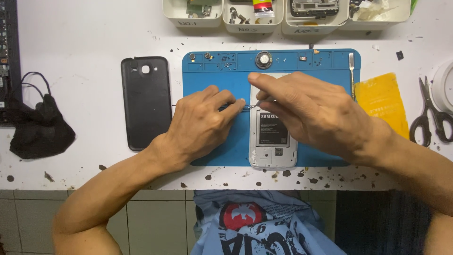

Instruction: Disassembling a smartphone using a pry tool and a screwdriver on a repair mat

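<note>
While the phone [272,141] lies flat with its back cover off, its long axis runs straight away from the person, the lower end near the front edge of the blue mat [212,94] and the upper end hidden under the right hand [311,111]. One dark battery [272,128] sits exposed in its white frame. The left hand [200,123] rests on the mat just left of the phone, its fingers [231,106] drawn narrow around a thin metal tool [247,107] that lies crosswise, pointing at the phone's left edge. The right hand's fingers are pinched close at the same spot, touching the tool's tip or the phone's rim; which of the two I cannot tell, since the view there is crowded.

One black back cover [146,101] lies on the white desk [85,42] just left of the mat, parallel to the phone and apart from it. One metal spudger [351,73] stands along the mat's right edge, one yellow cloth [381,101] beside it, one pair of scissors [432,113] farther right. Four white bins [191,19] line the desk's far edge. A black mask [40,127] sits well to the left. Bare mat shows below the left hand and right of the phone; the desk's front edge lies just past the mat.
</note>
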